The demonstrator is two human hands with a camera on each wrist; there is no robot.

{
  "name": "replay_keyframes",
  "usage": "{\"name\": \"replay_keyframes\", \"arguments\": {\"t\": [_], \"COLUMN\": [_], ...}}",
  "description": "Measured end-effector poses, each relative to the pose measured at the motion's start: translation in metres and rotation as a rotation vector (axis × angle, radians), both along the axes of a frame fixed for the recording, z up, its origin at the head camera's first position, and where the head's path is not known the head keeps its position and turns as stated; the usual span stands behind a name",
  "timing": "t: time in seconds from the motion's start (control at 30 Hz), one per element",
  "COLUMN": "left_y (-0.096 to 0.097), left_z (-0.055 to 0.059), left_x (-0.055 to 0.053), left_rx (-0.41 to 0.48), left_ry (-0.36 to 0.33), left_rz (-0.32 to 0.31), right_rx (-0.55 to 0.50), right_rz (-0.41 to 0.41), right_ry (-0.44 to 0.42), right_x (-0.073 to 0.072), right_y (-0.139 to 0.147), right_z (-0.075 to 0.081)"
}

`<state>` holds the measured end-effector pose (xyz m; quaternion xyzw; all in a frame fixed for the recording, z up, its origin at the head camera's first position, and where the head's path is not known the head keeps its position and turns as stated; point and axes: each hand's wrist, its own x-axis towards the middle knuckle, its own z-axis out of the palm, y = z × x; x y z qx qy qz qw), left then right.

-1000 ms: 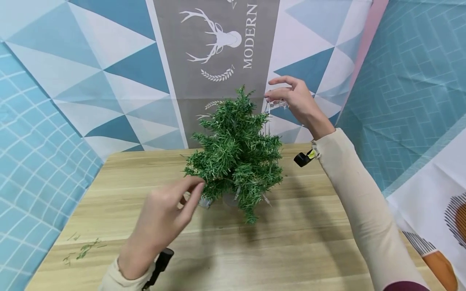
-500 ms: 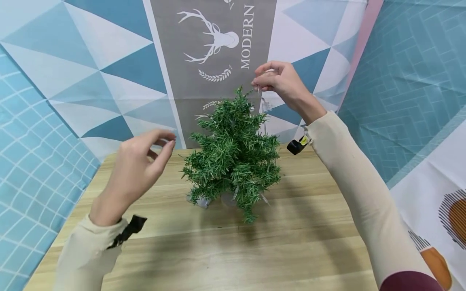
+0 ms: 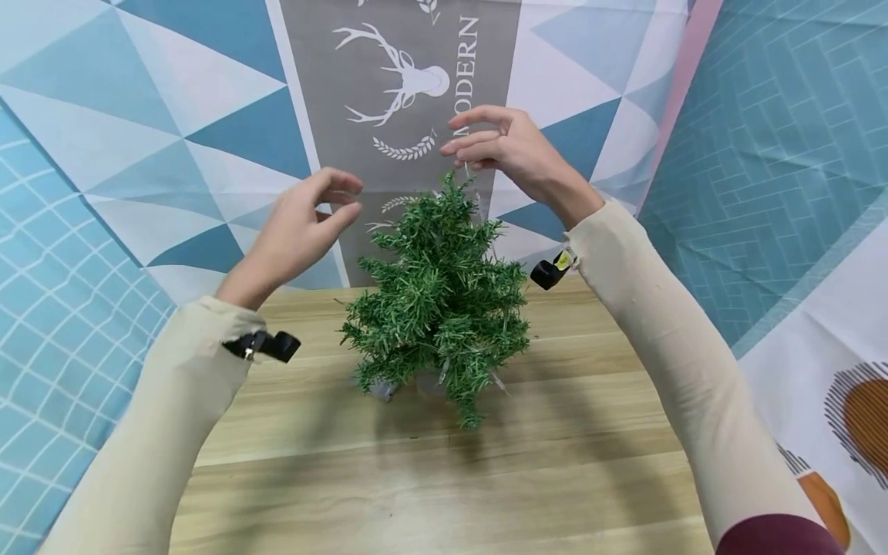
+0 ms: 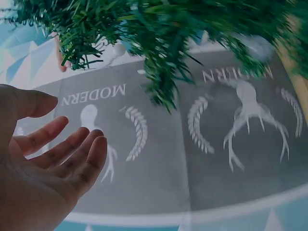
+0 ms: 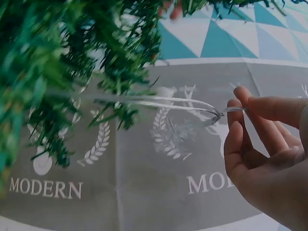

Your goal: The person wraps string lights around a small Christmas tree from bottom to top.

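A small green artificial Christmas tree (image 3: 437, 301) stands upright on the wooden table (image 3: 291, 462). Beyond its top, my right hand (image 3: 509, 150) pinches a thin clear wire between thumb and fingertips. In the right wrist view, that wire (image 5: 183, 102) runs doubled from the branches to my right hand (image 5: 272, 132), and a clear snowflake-shaped piece (image 5: 177, 137) hangs by it. My left hand (image 3: 301, 223) is raised left of the treetop, holding nothing. The left wrist view has the left hand (image 4: 53, 159) with loosely bent fingers, apart from the branches (image 4: 163, 48).
At the tree's foot lies a greyish translucent piece (image 3: 380, 389), partly under the branches. A clear tip (image 3: 498, 381) pokes out low on the right. A patterned cloth (image 3: 208, 139) with a grey deer panel hangs behind, and blue tiled-pattern cloth (image 3: 784, 146) borders the right.
My right hand has carried the wire leftward and up, to the back of the treetop. My left hand has risen from the tree's lower left to beside its top.
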<state>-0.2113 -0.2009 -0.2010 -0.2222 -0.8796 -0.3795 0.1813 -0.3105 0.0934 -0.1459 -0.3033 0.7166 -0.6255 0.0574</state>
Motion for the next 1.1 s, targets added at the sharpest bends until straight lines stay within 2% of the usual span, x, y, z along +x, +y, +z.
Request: {"name": "replay_keyframes", "arguments": {"t": [0.13,0.27,0.37,0.43,0.57,0.63,0.77,0.97,1.1], "left_y": [0.014,0.032,0.042,0.045,0.036,0.028,0.012,-0.006,-0.018], "left_z": [0.012,0.016,0.014,0.012,0.012,0.014,0.017,0.022,0.024], "left_x": [-0.021,-0.041,-0.051,-0.055,-0.057,-0.057,-0.055,-0.05,-0.045], "left_rx": [0.045,0.078,0.11,0.153,0.289,0.314,0.241,0.151,0.065], "left_ry": [-0.109,-0.207,-0.231,-0.202,-0.117,-0.07,-0.004,0.041,0.082], "left_rz": [-0.085,-0.181,-0.225,-0.225,-0.171,-0.138,-0.078,-0.003,0.076], "right_rx": [-0.029,-0.052,-0.058,-0.07,-0.072,-0.049,0.061,0.28,0.413], "right_rz": [0.071,0.128,0.142,0.143,0.127,0.12,0.112,0.106,0.08], "right_ry": [-0.012,-0.024,-0.02,-0.022,-0.021,-0.016,0.023,0.089,0.131], "right_x": [0.001,0.002,0.003,0.004,0.005,0.005,0.002,0.0,-0.001], "right_y": [-0.008,-0.018,-0.023,-0.025,-0.024,-0.022,-0.021,-0.021,-0.017], "right_z": [0.004,0.006,0.006,0.006,0.006,0.005,0.0,-0.008,-0.013]}}
